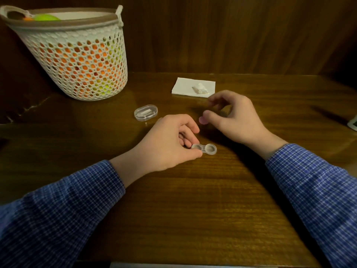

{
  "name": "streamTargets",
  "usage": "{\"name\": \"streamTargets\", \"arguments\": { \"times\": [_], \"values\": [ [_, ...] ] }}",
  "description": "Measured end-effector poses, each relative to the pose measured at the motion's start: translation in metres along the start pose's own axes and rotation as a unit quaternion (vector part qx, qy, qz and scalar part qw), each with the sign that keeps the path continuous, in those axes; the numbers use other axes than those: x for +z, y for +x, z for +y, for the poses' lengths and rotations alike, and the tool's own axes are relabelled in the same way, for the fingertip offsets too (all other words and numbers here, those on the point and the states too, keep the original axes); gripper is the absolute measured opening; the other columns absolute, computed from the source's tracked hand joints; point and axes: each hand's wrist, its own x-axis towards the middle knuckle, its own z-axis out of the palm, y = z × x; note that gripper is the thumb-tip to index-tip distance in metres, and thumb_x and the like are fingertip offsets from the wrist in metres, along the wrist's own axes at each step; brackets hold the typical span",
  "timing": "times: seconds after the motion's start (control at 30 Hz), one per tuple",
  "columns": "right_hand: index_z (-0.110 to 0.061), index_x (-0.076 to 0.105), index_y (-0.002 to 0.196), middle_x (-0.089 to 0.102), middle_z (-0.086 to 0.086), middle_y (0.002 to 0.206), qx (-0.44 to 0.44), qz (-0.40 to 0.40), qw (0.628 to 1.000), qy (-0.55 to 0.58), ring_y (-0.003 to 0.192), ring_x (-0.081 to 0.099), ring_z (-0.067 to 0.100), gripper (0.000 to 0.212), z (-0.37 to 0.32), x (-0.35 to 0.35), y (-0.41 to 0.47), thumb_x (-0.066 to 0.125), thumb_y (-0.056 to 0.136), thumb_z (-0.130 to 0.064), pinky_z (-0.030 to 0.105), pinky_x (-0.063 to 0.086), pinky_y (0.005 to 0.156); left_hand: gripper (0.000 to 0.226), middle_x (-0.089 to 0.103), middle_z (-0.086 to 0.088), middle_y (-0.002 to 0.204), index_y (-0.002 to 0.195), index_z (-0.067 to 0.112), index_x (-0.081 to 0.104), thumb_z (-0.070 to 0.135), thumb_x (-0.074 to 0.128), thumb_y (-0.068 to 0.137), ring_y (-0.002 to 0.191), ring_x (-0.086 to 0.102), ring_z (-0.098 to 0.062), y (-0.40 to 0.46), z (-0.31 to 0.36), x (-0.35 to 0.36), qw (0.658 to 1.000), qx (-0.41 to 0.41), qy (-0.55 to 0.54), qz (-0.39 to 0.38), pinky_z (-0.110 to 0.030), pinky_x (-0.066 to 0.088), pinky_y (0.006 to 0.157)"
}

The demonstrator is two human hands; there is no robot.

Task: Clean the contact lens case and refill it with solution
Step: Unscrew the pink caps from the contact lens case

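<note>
A clear two-well contact lens case (205,149) lies on the wooden table (193,209) with both wells uncapped. My left hand (168,144) pinches its left well between thumb and fingers. My right hand (235,117) hovers just above and behind it, thumb and fingers closed on a small pink cap (202,120). No solution bottle is in sight.
A white folded tissue (190,86) with a crumpled white scrap (201,88) lies behind my hands. A clear oval plastic box (145,112) sits left of centre. A white mesh basket (81,55) of orange and green things stands at the back left. A white object (353,123) shows at the right edge.
</note>
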Motion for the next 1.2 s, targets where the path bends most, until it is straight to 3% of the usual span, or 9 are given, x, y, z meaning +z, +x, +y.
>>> {"name": "streamTargets", "arguments": {
  "times": [0.07,0.17,0.23,0.43,0.57,0.77,1.1,1.2],
  "values": [
    [-0.028,0.066,0.103,0.071,-0.009,0.099,-0.028,-0.060,0.996,0.064,0.085,0.068,0.006,0.027,-0.007,-0.014,-0.009,0.078,0.082,-0.041,0.015,0.053,0.065,0.044,0.077,0.011,0.091,0.113,0.026,0.068,0.018,0.092,0.076,0.082,0.074,-0.002,0.000,-0.001,0.000,1.000,0.002,-0.001,0.000,-0.020,0.061,0.073],
    [-0.036,0.064,0.105,0.071,-0.013,0.104,-0.049,-0.227,0.972,0.023,0.097,0.066,-0.001,0.041,-0.012,-0.032,-0.026,0.078,0.071,-0.057,0.012,0.053,0.078,0.045,0.077,0.011,0.090,0.112,0.026,0.069,0.017,0.092,0.076,0.082,0.073,-0.002,-0.001,-0.001,0.000,1.000,0.006,-0.003,0.001,-0.018,0.060,0.073],
    [-0.041,0.062,0.108,0.068,-0.017,0.103,-0.047,-0.264,0.963,-0.004,0.101,0.063,-0.006,0.045,-0.009,-0.035,-0.034,0.083,0.070,-0.052,0.008,0.050,0.078,0.045,0.077,0.010,0.090,0.113,0.025,0.069,0.017,0.092,0.076,0.082,0.074,-0.002,-0.001,-0.001,0.000,1.000,0.009,-0.001,0.002,-0.019,0.060,0.073],
    [-0.041,0.061,0.115,0.069,-0.026,0.107,-0.060,-0.241,0.968,0.021,0.099,0.066,-0.006,0.050,-0.008,-0.032,-0.035,0.088,0.074,-0.030,0.005,0.048,0.081,0.045,0.077,0.010,0.090,0.114,0.023,0.069,0.016,0.092,0.076,0.082,0.074,-0.003,0.000,-0.002,0.000,1.000,0.012,-0.001,0.003,-0.020,0.061,0.073],
    [-0.031,0.063,0.120,0.074,-0.021,0.101,-0.057,-0.232,0.970,0.036,0.096,0.070,-0.004,0.050,-0.008,-0.030,-0.037,0.088,0.077,-0.022,0.005,0.047,0.086,0.046,0.077,0.010,0.090,0.114,0.024,0.069,0.016,0.093,0.075,0.082,0.074,-0.003,0.001,-0.004,0.001,1.000,0.013,-0.002,0.006,-0.021,0.061,0.074],
    [-0.023,0.060,0.127,0.077,-0.012,0.097,-0.050,-0.218,0.973,0.060,0.089,0.074,0.006,0.058,-0.014,-0.031,-0.038,0.088,0.077,-0.013,0.015,0.056,0.084,0.044,0.077,0.014,0.089,0.111,0.027,0.069,0.015,0.092,0.075,0.081,0.074,-0.003,-0.001,-0.003,-0.001,0.999,0.025,-0.005,0.021,-0.019,0.061,0.073],
    [-0.027,0.056,0.133,0.078,-0.013,0.093,-0.086,-0.188,0.973,0.099,0.085,0.075,0.005,0.068,-0.092,-0.027,-0.046,0.089,0.075,-0.016,0.015,0.057,0.082,0.057,0.077,0.011,0.101,0.121,0.023,0.063,0.011,0.091,0.074,0.095,0.075,-0.011,-0.069,0.003,-0.045,0.988,0.034,-0.079,0.129,-0.029,0.062,0.083],
    [-0.022,0.056,0.135,0.078,-0.012,0.092,-0.120,-0.190,0.967,0.121,0.084,0.075,0.006,0.069,-0.133,-0.017,-0.056,0.090,0.075,-0.017,0.018,0.059,0.080,0.069,0.076,0.011,0.111,0.124,0.029,0.059,0.023,0.093,0.064,0.103,0.075,-0.012,-0.117,-0.001,-0.063,0.973,0.031,-0.142,0.178,-0.026,0.061,0.086]
  ]
}}
